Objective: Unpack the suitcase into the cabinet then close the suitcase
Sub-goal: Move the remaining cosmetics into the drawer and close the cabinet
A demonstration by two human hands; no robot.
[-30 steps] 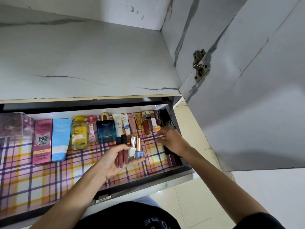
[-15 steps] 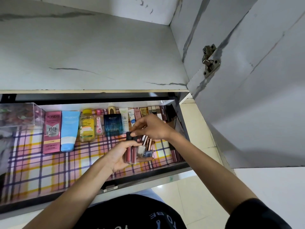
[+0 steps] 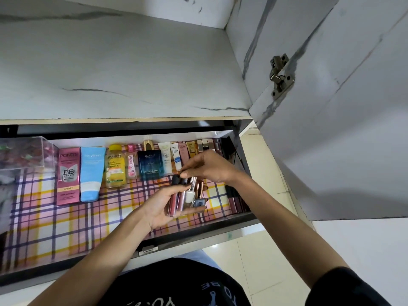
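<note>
The small cosmetics stood side by side in the left hand. They were two pink lip gloss tubes with black caps, a white nail polish bottle and a blue nail polish bottle. That hand lay palm up over the open drawer, with the fingers curled under the bunch and the thumb pressed across the front of the tubes. The right hand reached in from the right, palm down. Its thumb and forefinger were closed in a pinch on the black cap of the inner tube, just above the left hand's grip.

Below both hands was the drawer's plaid liner. Along the back wall lay a row: a pink BB cream box, a blue tube, a yellow bottle, a blue cologne bottle and several slim tubes. A clear box sat in the far left corner. The cabinet door stood open on the right, its hinge showing.
</note>
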